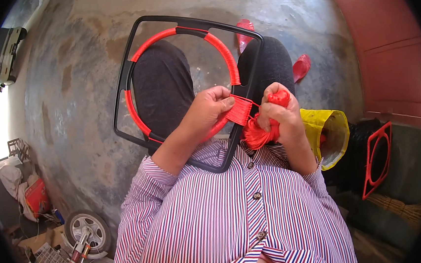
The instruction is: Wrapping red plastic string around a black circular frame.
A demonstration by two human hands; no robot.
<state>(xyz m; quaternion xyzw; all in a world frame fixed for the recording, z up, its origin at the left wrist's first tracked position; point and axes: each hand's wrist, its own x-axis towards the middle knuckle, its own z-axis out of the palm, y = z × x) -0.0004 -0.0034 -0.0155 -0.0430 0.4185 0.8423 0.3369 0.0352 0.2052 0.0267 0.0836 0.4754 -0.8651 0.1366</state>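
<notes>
A black square frame [197, 22] with an inner ring lies tilted across my lap. Red cord is wound tightly around long stretches of the ring [223, 49], while bare black parts show between them. Where the ring meets the frame's right bar, a flat patch of red cord [240, 110] bridges the two. My left hand [203, 113] pinches this patch at its left edge between thumb and fingers. Just right of the bar, my right hand [286, 118] is closed around a thick hank of red cord [259, 135]. Strands run from the patch to that hand.
To my right stands an open yellow bag [340, 133], with black material and a red square frame [367, 178] beyond it. Red shoes [302, 68] are on the concrete floor. A wheel [88, 231] and clutter lie at lower left; a red door [386, 43] is at right.
</notes>
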